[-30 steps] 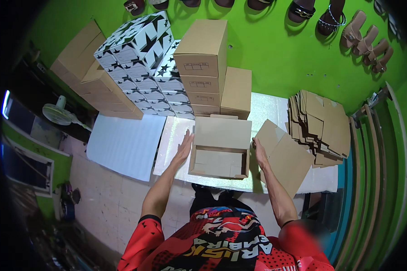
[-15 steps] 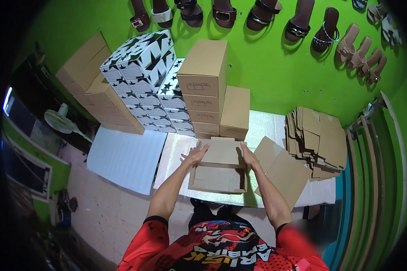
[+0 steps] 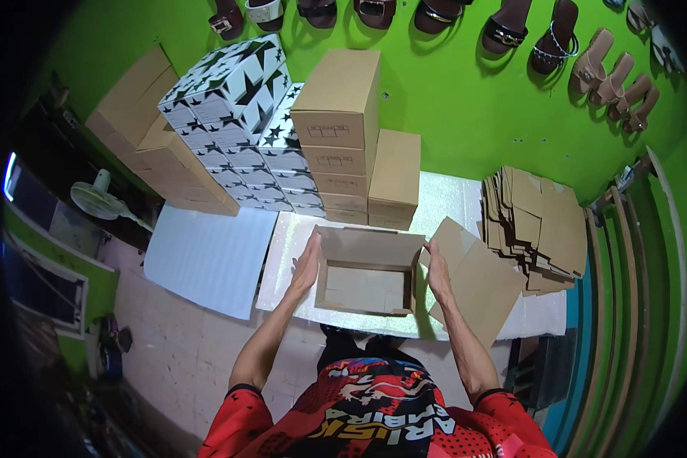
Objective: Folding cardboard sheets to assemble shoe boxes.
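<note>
An open brown cardboard box [image 3: 368, 276] rests on the white glittery work surface [image 3: 443, 200] in front of me, its far flap standing up. My left hand [image 3: 308, 263] is flat against the box's left side. My right hand [image 3: 438, 269] presses on its right side, fingers spread. Neither hand is wrapped around anything. The inside of the box shows only bare cardboard.
Stacks of closed brown boxes [image 3: 342, 130] and black-and-white star-patterned boxes [image 3: 233, 122] stand behind it. A pile of flat cardboard blanks [image 3: 538, 225] lies at right, a loose cardboard sheet [image 3: 477, 282] beside the box. A white sheet [image 3: 210, 258] lies at left. Sandals [image 3: 546, 34] hang on the green wall.
My hands moved from the top edge of the box back out to its two sides. The far flap now stands upright.
</note>
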The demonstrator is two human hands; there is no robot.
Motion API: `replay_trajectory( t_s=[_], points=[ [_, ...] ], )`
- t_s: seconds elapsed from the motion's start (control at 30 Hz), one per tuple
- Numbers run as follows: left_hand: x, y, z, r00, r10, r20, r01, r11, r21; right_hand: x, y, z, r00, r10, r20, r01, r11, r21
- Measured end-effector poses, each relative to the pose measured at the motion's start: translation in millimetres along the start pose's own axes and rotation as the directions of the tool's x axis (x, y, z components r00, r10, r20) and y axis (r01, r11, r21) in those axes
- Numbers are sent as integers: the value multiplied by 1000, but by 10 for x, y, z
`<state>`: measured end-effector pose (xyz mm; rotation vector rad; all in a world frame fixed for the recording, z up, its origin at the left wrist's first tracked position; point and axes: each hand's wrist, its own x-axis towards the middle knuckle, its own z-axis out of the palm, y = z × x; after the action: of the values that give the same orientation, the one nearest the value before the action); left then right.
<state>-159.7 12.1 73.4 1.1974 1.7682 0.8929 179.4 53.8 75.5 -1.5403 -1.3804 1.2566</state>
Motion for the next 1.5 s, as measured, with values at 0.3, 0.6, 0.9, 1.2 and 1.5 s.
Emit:
replay_trajectory(
  t_s=[0.3,0.6,0.9,1.2,1.5],
  points=[
    [-691,-559,-165,978,205,41,-186,942,-280,-681,342,-171,991,3,137,-9,999,43],
    [-799,-340,237,770,396,500,-637,511,577,-753,373,264,743,-365,561,668,360,-651],
    [-565,-368,461,742,293,603,-669,391,632,-554,636,496,710,-392,585,703,333,-629],
    [-491,-559,442,734,345,585,-679,366,636,-527,664,479,707,-397,586,704,311,-639],
    [-485,-559,441,736,355,576,-676,362,641,-535,646,451,731,-404,550,680,376,-629]
  ],
)
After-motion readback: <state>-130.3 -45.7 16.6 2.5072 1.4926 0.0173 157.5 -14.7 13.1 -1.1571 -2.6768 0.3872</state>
